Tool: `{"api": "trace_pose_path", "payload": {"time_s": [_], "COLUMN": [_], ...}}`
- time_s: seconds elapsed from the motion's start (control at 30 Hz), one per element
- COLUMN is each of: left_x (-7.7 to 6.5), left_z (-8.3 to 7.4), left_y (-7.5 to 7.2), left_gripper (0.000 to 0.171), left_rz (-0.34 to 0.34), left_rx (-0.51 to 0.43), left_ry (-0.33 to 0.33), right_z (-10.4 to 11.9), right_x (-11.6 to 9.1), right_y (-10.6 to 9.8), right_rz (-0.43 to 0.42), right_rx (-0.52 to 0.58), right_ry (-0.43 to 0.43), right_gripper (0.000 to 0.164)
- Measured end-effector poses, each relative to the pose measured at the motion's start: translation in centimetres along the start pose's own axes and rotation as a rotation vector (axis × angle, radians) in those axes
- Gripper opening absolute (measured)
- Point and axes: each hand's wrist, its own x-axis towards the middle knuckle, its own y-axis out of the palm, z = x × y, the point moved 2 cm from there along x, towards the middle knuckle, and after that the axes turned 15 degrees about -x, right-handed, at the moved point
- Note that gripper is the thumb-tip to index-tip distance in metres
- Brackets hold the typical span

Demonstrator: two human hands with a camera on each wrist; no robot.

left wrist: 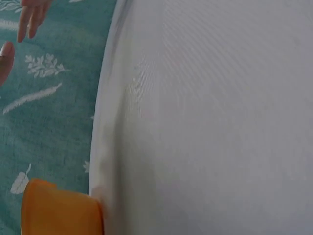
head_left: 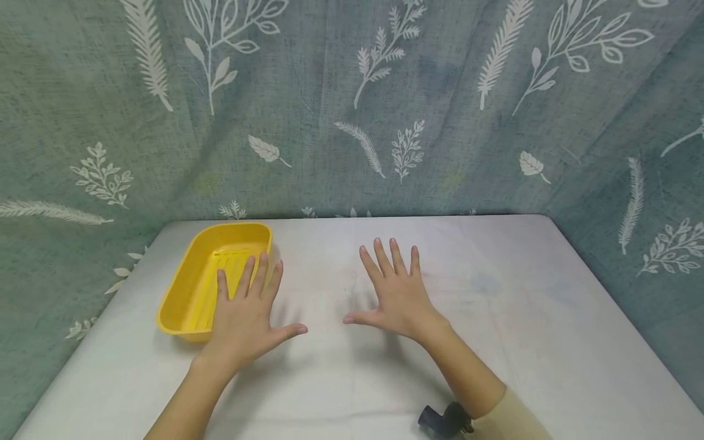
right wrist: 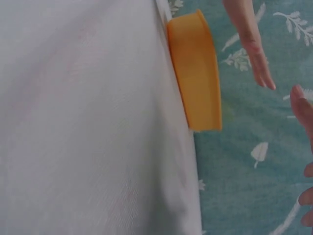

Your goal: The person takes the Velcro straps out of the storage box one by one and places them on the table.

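Note:
Both hands hover over the white table with fingers spread, palms down and nothing held. The left hand point(head_left: 244, 321) overlaps the near right side of a yellow plastic tray point(head_left: 178, 293) in the head view; its thumb points right. To the right, the right hand point(head_left: 401, 299) has its thumb pointing left, toward the other hand. In the left wrist view only the tip of the left thumb point(left wrist: 6, 61) shows at the left edge. The right wrist view catches the right hand's thumb point(right wrist: 302, 107) and parts of several fingers. The tray has raised ribs along its floor.
A white cloth covers the table point(head_left: 550, 342). Behind it and at the sides hangs a green-blue curtain point(head_left: 319, 73) with white leaf prints. Beside the right forearm's beige sleeve point(head_left: 511, 418) is a small black device point(head_left: 444, 420).

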Motion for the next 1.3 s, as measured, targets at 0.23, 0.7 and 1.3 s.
{"api": "trace_pose_path", "payload": {"time_s": [0.23,0.7,1.3], "left_x": [-0.8,-3.9,-6.1], "left_z": [0.8,4.1,7.9], "left_y": [-0.3,-1.0,-3.0], "left_gripper": [0.115,0.114,0.111], "left_rz": [0.021,-0.016,-0.035], "left_rx": [0.043,0.026,-0.066], "left_ry": [-0.032,-0.097,-0.222], "right_z": [0.9,3.2,6.8], "right_x": [0.4,1.6,3.9], "right_y": [-0.1,-0.1,-0.6], "right_rz": [-0.004,-0.021,0.006], "right_rx": [0.012,0.048,0.151], "right_ry": [-0.009,-0.048,-0.068], "right_gripper": [0.111,0.11,0.102]}}
